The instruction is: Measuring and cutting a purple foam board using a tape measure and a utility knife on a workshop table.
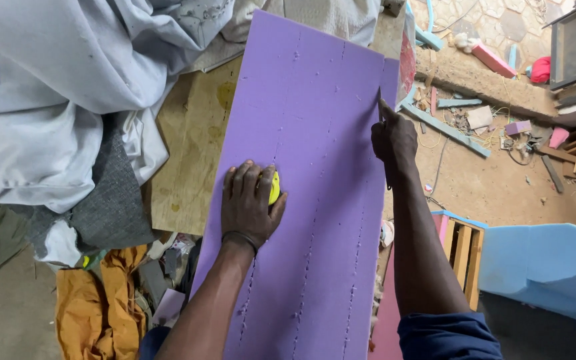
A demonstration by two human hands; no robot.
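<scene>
No container shows. A purple foam sheet (308, 167) lies across the wooden surface (191, 153). The left hand (249, 203) presses flat on it, fingers together, mostly covering a yellow object (275, 188). The right hand (395, 141), at the sheet's right edge, pinches a thin tool (381, 107) too small to identify.

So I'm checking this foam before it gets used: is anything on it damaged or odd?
Yes: the purple foam sheet carries several lengthwise rows of small punctures and nicks, clearest below the left hand.

Heaped white cloth (55, 87) — plywood board (191, 153) — blue foam block (545, 267)
</scene>
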